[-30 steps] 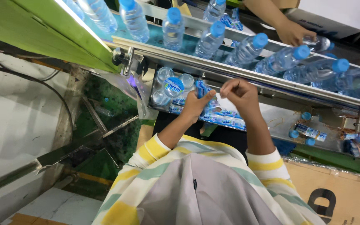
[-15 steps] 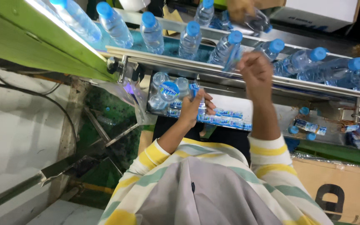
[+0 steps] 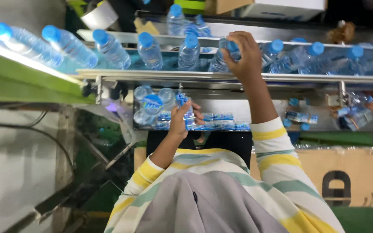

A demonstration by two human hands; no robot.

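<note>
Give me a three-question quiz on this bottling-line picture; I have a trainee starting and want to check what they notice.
1. True or false: the right hand grips a bottle up on the conveyor.
2. The left hand holds: A) a strip of blue labels, B) a cardboard box, C) a roll of tape.
3. What colour are the caps on the bottles standing on the conveyor?

Key: 1. True. 2. A; the hand pinches the strip's end, below the conveyor. 3. Blue.
</note>
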